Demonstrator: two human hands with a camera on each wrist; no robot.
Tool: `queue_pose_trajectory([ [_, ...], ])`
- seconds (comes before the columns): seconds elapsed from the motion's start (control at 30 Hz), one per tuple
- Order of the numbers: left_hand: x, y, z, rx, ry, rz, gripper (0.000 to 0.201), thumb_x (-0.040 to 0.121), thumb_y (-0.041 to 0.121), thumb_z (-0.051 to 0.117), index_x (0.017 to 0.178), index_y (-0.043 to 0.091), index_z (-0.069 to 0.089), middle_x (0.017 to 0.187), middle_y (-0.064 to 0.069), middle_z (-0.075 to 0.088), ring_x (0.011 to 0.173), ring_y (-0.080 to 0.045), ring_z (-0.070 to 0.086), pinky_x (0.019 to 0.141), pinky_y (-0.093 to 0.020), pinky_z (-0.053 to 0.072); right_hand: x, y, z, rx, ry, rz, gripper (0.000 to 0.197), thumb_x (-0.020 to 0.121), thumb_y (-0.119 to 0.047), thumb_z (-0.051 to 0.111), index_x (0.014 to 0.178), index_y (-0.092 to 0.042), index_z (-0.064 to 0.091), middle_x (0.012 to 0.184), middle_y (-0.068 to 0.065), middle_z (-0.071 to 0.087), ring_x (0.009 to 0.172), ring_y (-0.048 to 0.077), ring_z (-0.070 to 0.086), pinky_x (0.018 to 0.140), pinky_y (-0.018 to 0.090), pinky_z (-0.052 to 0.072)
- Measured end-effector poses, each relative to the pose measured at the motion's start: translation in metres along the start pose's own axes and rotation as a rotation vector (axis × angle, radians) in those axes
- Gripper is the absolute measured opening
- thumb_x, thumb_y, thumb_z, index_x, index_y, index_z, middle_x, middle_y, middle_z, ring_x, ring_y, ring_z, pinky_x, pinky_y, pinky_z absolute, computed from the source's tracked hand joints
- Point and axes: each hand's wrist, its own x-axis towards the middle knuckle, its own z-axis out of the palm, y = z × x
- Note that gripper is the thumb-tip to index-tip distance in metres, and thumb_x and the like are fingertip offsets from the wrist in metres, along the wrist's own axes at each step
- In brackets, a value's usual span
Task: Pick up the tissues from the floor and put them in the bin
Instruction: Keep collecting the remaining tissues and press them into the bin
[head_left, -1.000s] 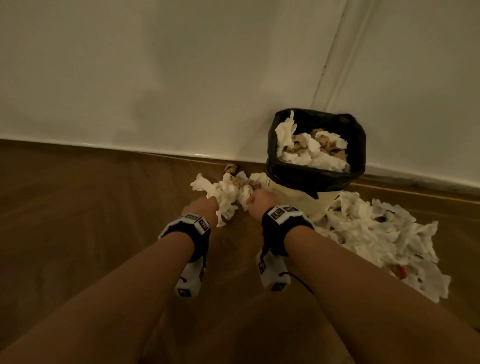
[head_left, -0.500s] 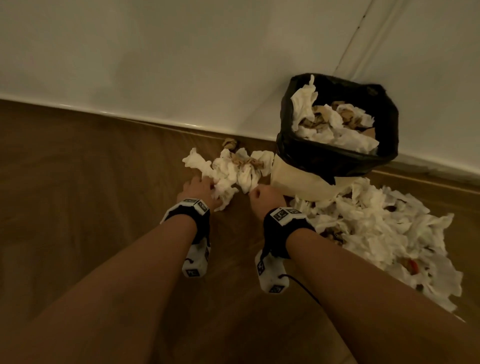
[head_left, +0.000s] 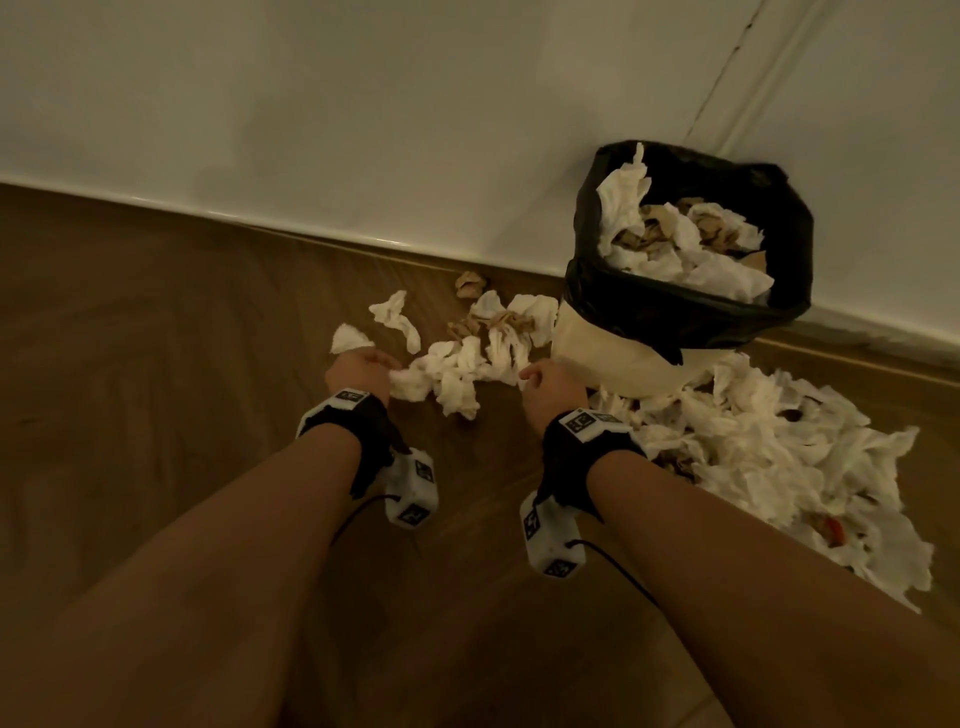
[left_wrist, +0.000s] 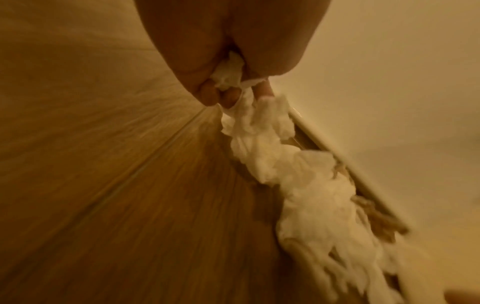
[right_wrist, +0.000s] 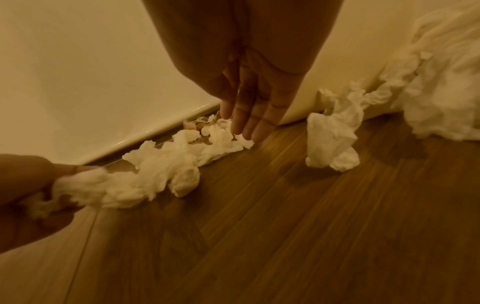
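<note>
A clump of crumpled white and brown tissues (head_left: 467, 364) lies on the wooden floor by the skirting, left of the bin (head_left: 691, 270). The bin is cream with a black liner and holds several tissues. My left hand (head_left: 363, 366) grips the left end of the clump; in the left wrist view its fingers (left_wrist: 223, 94) curl round tissue (left_wrist: 262, 144). My right hand (head_left: 545, 379) is at the clump's right end, its fingers (right_wrist: 246, 123) straight and pointing down at the tissues (right_wrist: 182, 164), holding nothing.
A big heap of white tissues (head_left: 779, 452) spreads over the floor right of the bin, with a red scrap (head_left: 834, 530) in it. The white wall (head_left: 363, 130) and skirting run behind. Bare wooden floor (head_left: 156, 389) lies to the left and front.
Both hands have drawn apart and back from the clump's middle. The tissues have spread out on the floor; the left hand keeps hold of one end, the right hand has let go.
</note>
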Motion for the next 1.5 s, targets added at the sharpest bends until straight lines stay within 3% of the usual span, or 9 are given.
queue_pose_trajectory([
  [0.23, -0.001, -0.019, -0.012, -0.272, 0.156, -0.175, 0.042, 0.087, 0.043, 0.057, 0.117, 0.014, 0.057, 0.121, -0.008, 0.057, 0.109, -0.028, 0.055, 0.085, -0.032, 0.043, -0.004, -0.012, 0.012, 0.096, -0.004, -0.089, 0.028, 0.095, -0.014, 0.036, 0.109, -0.011, 0.060, 0.110, 0.014, 0.062, 0.098, 0.030, 0.059, 0.081, 0.035, 0.049],
  [0.57, 0.002, -0.053, -0.014, 0.238, 0.116, -0.010, 0.037, 0.094, 0.017, 0.043, 0.130, 0.011, 0.050, 0.137, -0.024, 0.039, 0.124, -0.041, 0.040, 0.102, -0.044, 0.035, -0.012, -0.033, 0.061, -0.277, -0.074, -0.339, 0.046, 0.087, -0.031, 0.055, 0.130, -0.035, 0.040, 0.142, 0.005, 0.022, 0.126, 0.038, 0.027, 0.100, 0.048, 0.037],
  [0.77, -0.007, -0.069, -0.002, 0.374, 0.235, 0.054, 0.052, 0.080, 0.066, 0.044, 0.109, 0.027, 0.060, 0.146, -0.011, 0.021, 0.135, -0.037, 0.018, 0.109, -0.054, 0.012, -0.012, -0.038, 0.080, -0.479, -0.238, -0.415, 0.036, 0.095, -0.019, 0.046, 0.131, -0.020, 0.047, 0.143, 0.008, 0.029, 0.132, 0.039, 0.022, 0.103, 0.047, 0.037],
  [0.87, -0.008, -0.075, 0.002, 0.367, 0.199, 0.105, 0.064, 0.073, 0.070, 0.055, 0.117, 0.023, 0.055, 0.152, -0.008, 0.018, 0.139, -0.037, 0.016, 0.111, -0.055, 0.010, -0.009, -0.037, 0.081, -0.424, -0.246, -0.376, 0.029, 0.093, -0.012, 0.045, 0.120, -0.009, 0.057, 0.136, 0.014, 0.037, 0.128, 0.037, 0.031, 0.104, 0.041, 0.035],
  [1.1, -0.001, -0.072, -0.012, 0.312, 0.074, 0.157, 0.048, 0.090, 0.019, 0.057, 0.130, -0.004, 0.043, 0.135, -0.022, 0.040, 0.123, -0.036, 0.038, 0.103, -0.038, 0.031, -0.008, -0.027, 0.074, -0.184, -0.136, -0.199, 0.039, 0.084, 0.003, 0.052, 0.118, -0.016, 0.053, 0.133, 0.011, 0.038, 0.123, 0.032, 0.039, 0.099, 0.035, 0.039],
  [1.23, -0.010, -0.067, -0.018, 0.259, -0.011, 0.086, 0.073, 0.079, -0.006, 0.064, 0.141, 0.010, 0.028, 0.137, -0.019, 0.034, 0.112, -0.035, 0.048, 0.088, -0.038, 0.046, -0.018, -0.034, 0.057, 0.024, -0.088, -0.102, 0.034, 0.089, -0.001, 0.043, 0.114, -0.019, 0.055, 0.125, 0.013, 0.047, 0.110, 0.031, 0.050, 0.085, 0.028, 0.041],
  [1.3, -0.017, -0.060, -0.019, 0.164, -0.019, 0.025, 0.065, 0.085, -0.005, 0.057, 0.141, 0.016, 0.032, 0.140, -0.015, 0.030, 0.101, -0.029, 0.054, 0.077, -0.031, 0.050, -0.023, -0.040, 0.043, 0.180, -0.135, -0.008, 0.032, 0.094, -0.008, 0.037, 0.113, -0.014, 0.061, 0.125, 0.012, 0.053, 0.105, 0.027, 0.054, 0.087, 0.028, 0.043],
  [1.37, -0.025, -0.050, -0.020, 0.099, -0.017, -0.075, 0.038, 0.096, 0.008, 0.043, 0.134, 0.006, 0.042, 0.138, -0.019, 0.040, 0.113, -0.034, 0.051, 0.092, -0.035, 0.043, -0.024, -0.043, 0.031, 0.338, -0.206, 0.122, 0.033, 0.097, -0.018, 0.036, 0.111, -0.010, 0.065, 0.116, 0.011, 0.058, 0.094, 0.022, 0.058, 0.086, 0.033, 0.047],
  [1.5, -0.032, -0.034, -0.031, -0.320, -0.050, -0.347, 0.053, 0.096, 0.040, 0.032, 0.133, 0.004, 0.046, 0.132, -0.018, 0.051, 0.118, -0.038, 0.051, 0.102, -0.043, 0.040, -0.038, -0.051, -0.003, 0.706, -0.266, 0.339, 0.023, 0.086, -0.037, 0.057, 0.086, -0.013, 0.056, 0.077, 0.003, 0.055, 0.060, 0.019, 0.051, 0.050, 0.027, 0.042],
])
